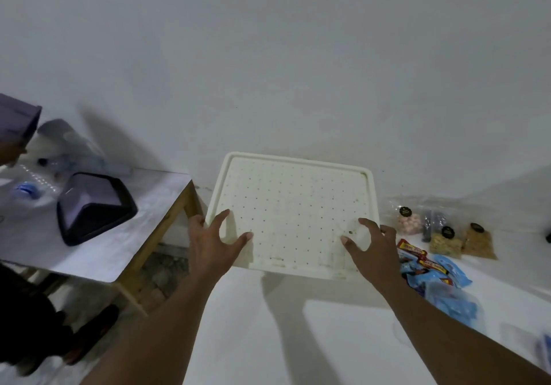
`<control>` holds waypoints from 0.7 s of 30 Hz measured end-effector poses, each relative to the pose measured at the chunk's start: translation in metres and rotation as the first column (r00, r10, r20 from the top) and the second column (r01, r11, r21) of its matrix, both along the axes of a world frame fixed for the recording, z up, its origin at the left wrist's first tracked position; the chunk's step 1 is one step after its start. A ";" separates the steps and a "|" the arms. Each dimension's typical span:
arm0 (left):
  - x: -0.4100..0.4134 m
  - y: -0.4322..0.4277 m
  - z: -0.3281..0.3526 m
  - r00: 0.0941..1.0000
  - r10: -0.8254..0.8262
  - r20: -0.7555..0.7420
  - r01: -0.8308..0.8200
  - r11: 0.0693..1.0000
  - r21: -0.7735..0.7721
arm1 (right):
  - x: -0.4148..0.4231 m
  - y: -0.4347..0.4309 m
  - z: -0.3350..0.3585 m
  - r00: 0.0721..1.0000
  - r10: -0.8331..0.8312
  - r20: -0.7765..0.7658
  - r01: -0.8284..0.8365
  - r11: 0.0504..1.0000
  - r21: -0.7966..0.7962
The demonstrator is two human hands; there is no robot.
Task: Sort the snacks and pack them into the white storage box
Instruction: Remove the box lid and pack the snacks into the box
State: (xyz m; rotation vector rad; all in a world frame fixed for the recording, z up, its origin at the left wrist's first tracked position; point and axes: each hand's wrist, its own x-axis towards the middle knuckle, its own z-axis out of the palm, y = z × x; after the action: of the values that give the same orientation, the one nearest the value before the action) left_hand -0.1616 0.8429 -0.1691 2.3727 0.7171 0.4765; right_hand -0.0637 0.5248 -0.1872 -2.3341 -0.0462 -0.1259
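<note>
Left hand (208, 243) and right hand (371, 246) grip the tilted white storage box (293, 197) by its near corners, with the snacks (433, 265) lying unpacked on the right.

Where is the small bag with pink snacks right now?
In the head view, the pink snack bag lies on the right, near the wall, just right of the white perforated panel and left of the yellow snack bags.
</note>
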 end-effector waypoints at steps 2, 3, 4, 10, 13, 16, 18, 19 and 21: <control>-0.035 -0.018 -0.008 1.000 0.014 -0.001 -0.014 0.999 0.048 | -0.029 -0.015 -0.010 0.999 0.011 -0.034 -0.011 1.000 -0.009; -0.051 -0.026 -0.015 1.000 0.013 0.005 -0.014 0.998 0.065 | -0.044 -0.022 -0.017 0.999 0.013 -0.051 -0.014 1.000 -0.012; -0.068 -0.035 -0.022 1.000 0.011 0.007 -0.011 0.997 0.080 | -0.060 -0.030 -0.023 0.998 0.016 -0.063 -0.017 1.000 -0.015; -0.166 -0.077 -0.078 0.990 -0.012 -0.142 0.029 0.993 0.118 | -0.163 -0.076 -0.070 0.978 0.005 -0.211 -0.025 0.995 -0.092; -0.203 -0.087 -0.105 0.970 -0.036 -0.239 0.055 0.996 0.071 | -0.204 -0.091 -0.097 0.964 0.019 -0.265 -0.048 0.993 -0.104; -0.229 -0.095 -0.128 0.902 -0.073 -0.425 0.062 0.997 -0.040 | -0.229 -0.100 -0.123 0.935 0.025 -0.354 -0.080 0.987 -0.142; -0.242 -0.098 -0.138 0.851 -0.113 -0.513 0.069 0.992 -0.105 | -0.240 -0.104 -0.138 0.906 0.022 -0.423 -0.116 0.974 -0.197; -0.247 -0.099 -0.141 0.821 -0.138 -0.553 0.085 0.989 -0.121 | -0.244 -0.105 -0.144 0.888 0.016 -0.459 -0.154 0.952 -0.265; -0.254 -0.102 -0.146 0.739 -0.184 -0.648 0.145 0.983 -0.113 | -0.246 -0.104 -0.151 0.862 -0.010 -0.507 -0.232 0.881 -0.411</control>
State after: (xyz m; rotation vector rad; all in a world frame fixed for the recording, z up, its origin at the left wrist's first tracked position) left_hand -0.4157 0.7410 -0.3151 2.5140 0.7832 -0.4957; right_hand -0.3100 0.4204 -0.3377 -2.7582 0.0484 0.6190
